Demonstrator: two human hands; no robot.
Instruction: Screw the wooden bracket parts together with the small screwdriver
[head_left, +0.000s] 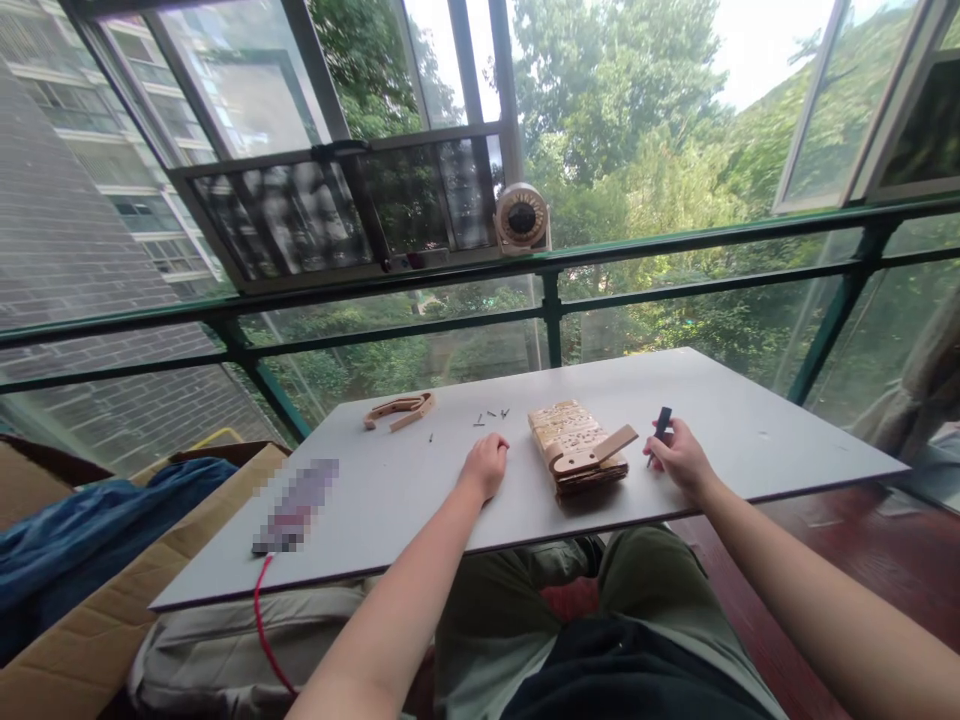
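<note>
My right hand [679,455] grips a black-handled tool with a thin tip [663,420], held upright just right of the block, tip pointing down near the tabletop. Left of the block, my left hand [489,462] rests closed on the table, with nothing showing in its fingers. Between my hands lies a layered, pitted block, apparently cardboard, wrapped in tape [566,420]. On its near edge sits a tan leather-like strap [596,452], curved at one end and with small dark holes; its other end sticks up to the right. Several small metal pieces [480,420] lie beyond my left hand.
Another curved tan strap [401,408] lies at the table's far left. A phone-like object, blurred out [296,505], with a red cord [262,610] is near the left edge of the white table [390,500]. A cardboard box [150,590] stands left; a fan [523,218] sits by the railing.
</note>
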